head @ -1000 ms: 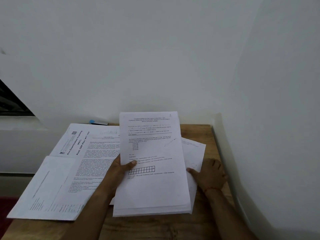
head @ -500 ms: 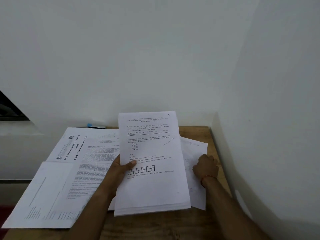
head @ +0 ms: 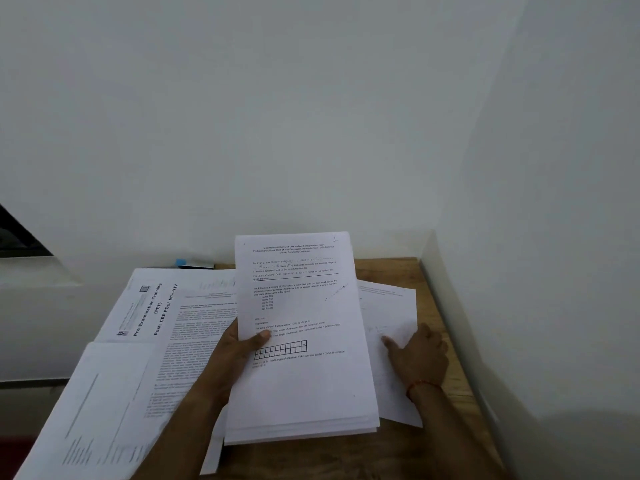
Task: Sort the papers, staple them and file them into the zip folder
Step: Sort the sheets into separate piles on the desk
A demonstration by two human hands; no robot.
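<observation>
Currently stack of papers (head: pixel 304 382) is gripped at its 9 o'clock edge by left hand (head: pixel 228 362), thumb on top; loose sheet (head: pixel 388 313) at 3 o'clock is pressed by flat right hand (head: pixel 419 358). Corner should be pinched before lifting.

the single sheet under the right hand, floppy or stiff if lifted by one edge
Probably floppy: the single sheet looks thin and lies flat on the table. Likely light and slippery, so the right hand could slide it easily; unlike the stack in the left hand, it may sag.
</observation>
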